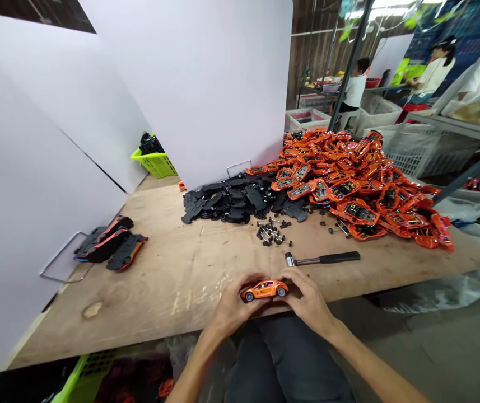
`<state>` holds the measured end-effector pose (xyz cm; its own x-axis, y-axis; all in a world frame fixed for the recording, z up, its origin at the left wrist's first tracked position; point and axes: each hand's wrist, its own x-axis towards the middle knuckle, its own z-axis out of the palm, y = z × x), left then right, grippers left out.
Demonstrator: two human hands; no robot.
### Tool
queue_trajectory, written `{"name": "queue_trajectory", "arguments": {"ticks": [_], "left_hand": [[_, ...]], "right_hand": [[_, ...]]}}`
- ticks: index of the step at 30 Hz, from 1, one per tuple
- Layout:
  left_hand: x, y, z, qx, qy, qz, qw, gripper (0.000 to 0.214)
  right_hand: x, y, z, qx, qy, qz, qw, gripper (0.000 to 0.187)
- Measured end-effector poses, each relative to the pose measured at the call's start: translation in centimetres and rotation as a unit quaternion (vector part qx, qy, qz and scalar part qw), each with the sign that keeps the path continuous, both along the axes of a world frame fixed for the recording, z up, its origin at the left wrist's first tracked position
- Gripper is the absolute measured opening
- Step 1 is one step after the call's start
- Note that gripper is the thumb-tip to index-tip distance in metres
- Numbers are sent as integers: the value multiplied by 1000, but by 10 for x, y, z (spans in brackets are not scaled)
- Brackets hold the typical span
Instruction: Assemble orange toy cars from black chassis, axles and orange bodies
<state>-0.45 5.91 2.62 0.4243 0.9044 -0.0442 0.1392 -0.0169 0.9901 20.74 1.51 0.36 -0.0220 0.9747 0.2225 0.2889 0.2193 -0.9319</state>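
An orange toy car (265,289) with grey wheels is held side-on at the table's front edge. My left hand (233,302) grips one end of it, and my right hand (307,296) closes round the other end. Just beyond lies a hammer (324,258) with a black handle. Wheel axles (271,232) with small black wheels are scattered past it. Behind them is a heap of black car bases (231,198). A large pile of orange car shells (349,184) fills the table's right side, many with undersides showing.
Several assembled cars (111,243) lie at the left by a wire handle (61,263). White panels (206,84) stand along the back and left. A green basket (155,162) holds black parts behind. Another green basket (74,380) is below the wooden table (159,285). Other people sit at the far right.
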Motion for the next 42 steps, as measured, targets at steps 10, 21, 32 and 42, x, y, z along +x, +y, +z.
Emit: {"name": "queue_trajectory", "arguments": {"ticks": [10, 21, 32, 42], "left_hand": [[6, -6, -30, 126, 61, -15, 990, 34], [5, -10, -10, -6, 24, 43, 999, 47], [-191, 54, 10, 212, 311, 355, 856, 60], [-171, 152, 14, 287, 369, 334, 819, 55]], "right_hand": [[2, -2, -14, 55, -51, -69, 995, 17], [8, 5, 33, 67, -87, 27, 994, 36], [51, 40, 5, 30, -121, -86, 989, 44], [51, 69, 9, 118, -171, -115, 971, 29]]}}
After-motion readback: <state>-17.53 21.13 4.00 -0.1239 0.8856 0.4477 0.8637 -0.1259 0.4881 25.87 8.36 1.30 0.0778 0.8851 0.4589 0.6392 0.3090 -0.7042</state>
